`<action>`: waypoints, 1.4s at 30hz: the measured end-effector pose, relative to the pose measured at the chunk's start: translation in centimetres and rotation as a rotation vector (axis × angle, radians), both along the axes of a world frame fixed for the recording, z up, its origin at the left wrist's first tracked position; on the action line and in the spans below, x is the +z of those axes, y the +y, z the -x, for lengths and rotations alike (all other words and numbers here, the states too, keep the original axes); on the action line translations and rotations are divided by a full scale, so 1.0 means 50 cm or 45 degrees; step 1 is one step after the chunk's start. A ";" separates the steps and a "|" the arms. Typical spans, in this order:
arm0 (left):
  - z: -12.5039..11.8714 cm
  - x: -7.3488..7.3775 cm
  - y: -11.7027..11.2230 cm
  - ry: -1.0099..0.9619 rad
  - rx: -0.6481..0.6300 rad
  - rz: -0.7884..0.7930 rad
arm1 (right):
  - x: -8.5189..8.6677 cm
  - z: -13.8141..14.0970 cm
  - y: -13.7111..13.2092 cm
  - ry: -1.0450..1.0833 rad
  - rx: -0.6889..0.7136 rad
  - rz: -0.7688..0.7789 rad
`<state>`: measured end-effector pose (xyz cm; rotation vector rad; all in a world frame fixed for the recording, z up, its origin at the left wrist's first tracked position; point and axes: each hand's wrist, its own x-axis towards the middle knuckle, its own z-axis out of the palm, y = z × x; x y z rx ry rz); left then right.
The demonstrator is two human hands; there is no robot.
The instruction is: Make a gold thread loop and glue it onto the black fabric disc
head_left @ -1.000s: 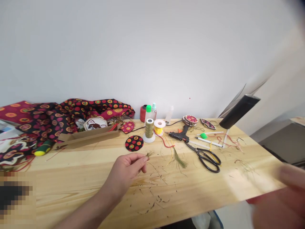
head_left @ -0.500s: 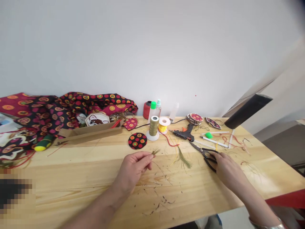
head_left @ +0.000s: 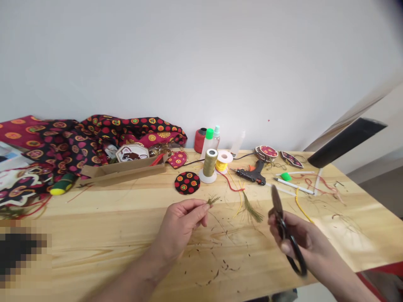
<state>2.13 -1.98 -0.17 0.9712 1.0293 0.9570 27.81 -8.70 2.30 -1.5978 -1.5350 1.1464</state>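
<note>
My left hand (head_left: 182,222) hovers over the middle of the wooden table (head_left: 94,235) and pinches a small tuft of olive-gold thread (head_left: 213,199) between thumb and fingers. My right hand (head_left: 302,243) is closed around the black scissors (head_left: 285,228), lifted off the table with the blades pointing up and away. A second bundle of olive thread (head_left: 252,209) lies on the table between the two hands. Short thread clippings are scattered in front of me.
At the back stand an olive thread spool (head_left: 210,163), a yellow spool (head_left: 224,161), a red spool (head_left: 199,140) and small bottles (head_left: 212,138). A black glue gun (head_left: 253,175), a round patterned fabric disc (head_left: 187,183), a cardboard box (head_left: 122,171) and red patterned cloth (head_left: 94,138) lie around.
My right hand came in from the lower right, reached the scissors on the table and has picked them up. My left hand kept its pinch on the thread tuft.
</note>
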 end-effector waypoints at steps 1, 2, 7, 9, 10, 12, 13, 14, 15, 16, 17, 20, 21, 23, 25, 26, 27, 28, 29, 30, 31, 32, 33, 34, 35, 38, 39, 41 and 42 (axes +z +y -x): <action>0.001 0.000 0.000 0.012 -0.006 -0.006 | 0.007 0.016 0.003 0.040 0.065 -0.034; 0.002 -0.001 -0.001 0.025 -0.010 -0.012 | 0.014 0.032 0.006 0.051 0.125 -0.056; 0.006 0.000 -0.001 0.043 -0.025 -0.032 | 0.039 0.092 0.013 -0.128 0.320 0.168; 0.005 0.003 -0.001 0.038 -0.047 -0.037 | 0.035 0.104 0.015 -0.186 0.349 0.196; 0.004 0.004 -0.002 0.042 -0.063 -0.042 | 0.032 0.108 0.016 -0.200 0.362 0.188; 0.003 0.008 -0.003 0.070 -0.091 -0.059 | 0.025 0.112 0.018 -0.198 0.381 0.157; 0.002 0.010 -0.004 0.092 -0.102 -0.069 | 0.022 0.113 0.020 -0.187 0.386 0.142; 0.001 0.011 -0.004 0.115 -0.109 -0.077 | 0.021 0.114 0.022 -0.174 0.388 0.131; 0.000 0.011 -0.005 0.134 -0.116 -0.084 | 0.021 0.115 0.024 -0.161 0.388 0.125; 0.000 0.012 -0.005 0.153 -0.123 -0.091 | 0.022 0.116 0.026 -0.150 0.386 0.125; 0.000 0.012 -0.005 0.169 -0.131 -0.097 | 0.023 0.117 0.028 -0.140 0.387 0.131; -0.001 0.014 -0.007 0.217 -0.157 -0.119 | 0.028 0.121 0.033 -0.107 0.406 0.164; -0.001 0.015 -0.007 0.229 -0.166 -0.126 | 0.028 0.122 0.034 -0.095 0.414 0.172; -0.002 0.017 -0.008 0.245 -0.175 -0.134 | 0.027 0.124 0.036 -0.074 0.427 0.184; -0.003 0.017 -0.008 0.249 -0.173 -0.137 | 0.023 0.124 0.037 -0.061 0.426 0.188; -0.004 0.016 -0.007 0.249 -0.171 -0.135 | 0.021 0.124 0.038 -0.056 0.423 0.189; -0.004 0.015 -0.007 0.246 -0.169 -0.132 | 0.019 0.123 0.038 -0.051 0.418 0.190; -0.004 0.014 -0.006 0.243 -0.167 -0.131 | 0.017 0.123 0.038 -0.044 0.417 0.191; -0.004 0.013 -0.006 0.240 -0.166 -0.130 | 0.015 0.122 0.038 -0.036 0.417 0.191; -0.003 0.012 -0.006 0.240 -0.166 -0.127 | 0.013 0.122 0.038 -0.029 0.417 0.190; -0.003 0.011 -0.006 0.239 -0.164 -0.127 | 0.012 0.121 0.038 -0.023 0.418 0.191; -0.002 0.010 -0.006 0.240 -0.164 -0.125 | 0.011 0.120 0.038 -0.019 0.417 0.190; -0.002 0.010 -0.007 0.242 -0.164 -0.125 | 0.010 0.120 0.038 -0.016 0.415 0.189; -0.001 0.010 -0.007 0.243 -0.164 -0.125 | 0.010 0.120 0.038 -0.010 0.415 0.187; -0.001 0.010 -0.007 0.246 -0.168 -0.125 | 0.009 0.120 0.038 -0.003 0.415 0.188; 0.000 0.010 -0.007 0.260 -0.169 -0.135 | 0.008 0.120 0.038 0.011 0.418 0.206; 0.000 0.009 -0.007 0.265 -0.168 -0.138 | 0.008 0.120 0.038 0.012 0.415 0.215; 0.000 0.009 -0.007 0.270 -0.167 -0.140 | 0.005 0.120 0.039 0.017 0.409 0.224; 0.000 0.009 -0.007 0.268 -0.166 -0.138 | 0.004 0.120 0.039 0.025 0.408 0.222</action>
